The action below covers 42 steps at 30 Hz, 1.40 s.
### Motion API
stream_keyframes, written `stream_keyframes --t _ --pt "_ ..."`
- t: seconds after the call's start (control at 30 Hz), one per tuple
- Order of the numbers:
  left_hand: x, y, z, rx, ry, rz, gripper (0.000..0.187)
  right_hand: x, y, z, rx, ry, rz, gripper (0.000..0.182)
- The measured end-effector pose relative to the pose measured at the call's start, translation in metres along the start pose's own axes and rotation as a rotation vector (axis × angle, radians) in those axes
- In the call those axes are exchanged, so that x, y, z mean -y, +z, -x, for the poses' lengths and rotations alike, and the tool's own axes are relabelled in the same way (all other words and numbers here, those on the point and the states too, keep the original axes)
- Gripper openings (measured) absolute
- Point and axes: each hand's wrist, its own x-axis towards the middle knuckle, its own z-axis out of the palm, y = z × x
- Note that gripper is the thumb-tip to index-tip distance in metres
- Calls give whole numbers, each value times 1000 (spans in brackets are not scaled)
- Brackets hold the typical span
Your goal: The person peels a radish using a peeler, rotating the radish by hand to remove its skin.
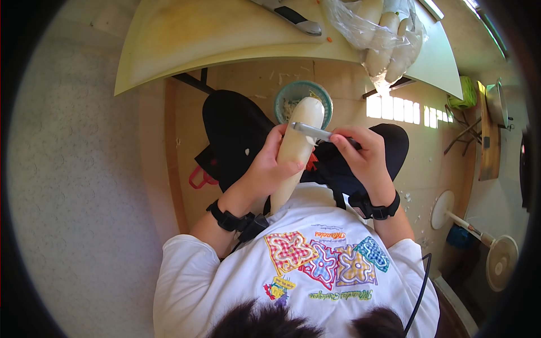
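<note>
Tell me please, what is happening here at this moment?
A person in a white printed shirt is peeling a long white radish. The left hand grips the radish around its middle and holds it upright over a small bowl with shavings inside. The right hand holds a peeler with its blade against the upper part of the radish. Above, a cutting board carries a knife and a plastic bag with more white radishes.

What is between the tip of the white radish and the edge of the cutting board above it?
In the head view, a small green bowl with shavings lies between the radish and the cutting board.
</note>
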Motion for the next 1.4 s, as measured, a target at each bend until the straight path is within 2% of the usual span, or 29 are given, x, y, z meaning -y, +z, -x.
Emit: stream_keyframes --t 0.1,0.3,0.4,0.43,0.5,0.57,0.67,0.73,0.97,1.07,1.1,1.17,1.3,1.4 --pt "1 0 3 45 12 0 70 -1 0 -3 -26 18 -41 9" --pt "2 -2 4 7 4 11 76 0 3 -5 -57 24 -22 10" --pt "9 -2 9 43 12 -42 79 -7 -8 -11 -173 213 -37 14" --pt "10 -1 12 72 56 -96 80 -10 -11 -10 -177 215 -38 14" --pt "6 1 12 102 100 -149 81 -17 -11 -9 -165 245 -119 15" --pt "-5 4 8 63 21 -5 83 -25 -6 -4 -188 243 -160 17" --pt "-5 1 4 47 32 34 84 -28 -10 -7 -287 298 -325 20" --pt "-7 2 6 52 32 21 83 -19 -20 -9 -212 366 -546 20" --pt "2 0 2 33 60 -38 82 4 -15 -3 -166 272 -555 16" --pt "-3 4 1 -7 12 -3 82 10 -15 5 61 161 -321 15" --pt "-4 3 1 -10 13 -3 82 16 -16 5 134 184 -320 16" --pt "-4 2 2 -8 14 6 82 23 -13 4 195 118 -205 18" --pt "-3 1 1 -28 22 -26 82 24 -6 8 233 112 -146 18" --pt "-7 2 2 -5 -16 22 82 21 -2 9 213 5 -44 18"
